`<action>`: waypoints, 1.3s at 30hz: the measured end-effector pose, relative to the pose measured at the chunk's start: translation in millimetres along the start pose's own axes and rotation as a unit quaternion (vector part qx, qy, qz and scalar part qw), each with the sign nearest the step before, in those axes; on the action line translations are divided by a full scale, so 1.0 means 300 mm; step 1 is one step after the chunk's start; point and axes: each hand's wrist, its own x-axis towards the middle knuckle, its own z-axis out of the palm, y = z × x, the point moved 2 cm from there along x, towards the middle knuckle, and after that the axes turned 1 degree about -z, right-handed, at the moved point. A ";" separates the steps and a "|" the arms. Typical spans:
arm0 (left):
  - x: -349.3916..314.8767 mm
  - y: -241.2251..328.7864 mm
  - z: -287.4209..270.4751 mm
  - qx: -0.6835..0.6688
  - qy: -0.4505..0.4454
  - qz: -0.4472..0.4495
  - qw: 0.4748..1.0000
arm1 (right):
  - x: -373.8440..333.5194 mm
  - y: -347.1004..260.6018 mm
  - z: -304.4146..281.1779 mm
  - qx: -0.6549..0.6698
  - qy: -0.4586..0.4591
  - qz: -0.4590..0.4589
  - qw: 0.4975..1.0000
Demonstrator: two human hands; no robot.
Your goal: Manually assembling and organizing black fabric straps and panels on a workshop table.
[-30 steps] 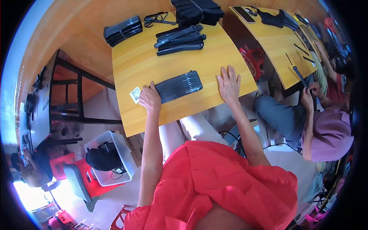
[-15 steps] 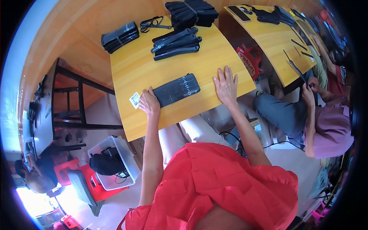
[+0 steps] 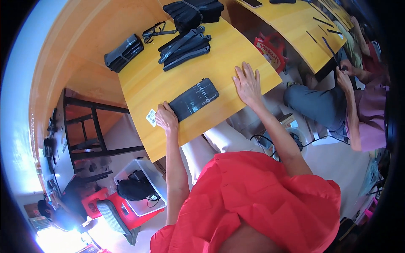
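Observation:
A flat black pouch (image 3: 195, 99) with white print lies slanted near the front of my yellow wooden table (image 3: 230, 55). My left hand (image 3: 167, 118) grips its left end, with the fingers bent over the edge. Beside those fingers a white printed label (image 3: 151, 117) sticks out; what it is fixed to is hidden. To the right of the pouch, and apart from it, my right hand (image 3: 248, 86) rests palm down on the wood with its fingers stretched out. Farther back lies a pile of black straps (image 3: 185, 49).
Bundled black pieces (image 3: 124, 52), a loose black strap (image 3: 158, 32) and a larger tied black bundle (image 3: 192, 16) line the table's far side. A red bag (image 3: 270, 51) stands between the tables. At right, a seated person's hands (image 3: 346, 69) hold a dark strip. A plastic bin (image 3: 159, 200) stands lower left.
The whole view has shifted and turned slightly with my head. Both hands keep much the same places on the pouch and the table.

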 end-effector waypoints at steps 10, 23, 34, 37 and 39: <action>0.003 -0.008 -0.002 -0.017 0.001 0.011 1.000 | 0.002 -0.006 0.006 0.006 -0.001 0.003 1.000; 0.030 0.154 -0.159 -0.107 0.061 0.075 0.990 | 0.003 -0.014 0.025 -0.001 -0.016 0.009 1.000; 0.016 0.368 -0.336 -0.029 0.010 0.192 0.981 | -0.002 0.001 0.029 -0.010 -0.020 0.007 1.000; 0.012 0.388 -0.338 -0.026 0.021 0.211 0.977 | -0.002 0.003 0.019 -0.007 -0.018 0.005 1.000; 0.005 0.408 -0.336 -0.027 0.017 0.225 0.974 | -0.004 0.002 0.013 -0.004 -0.016 0.005 1.000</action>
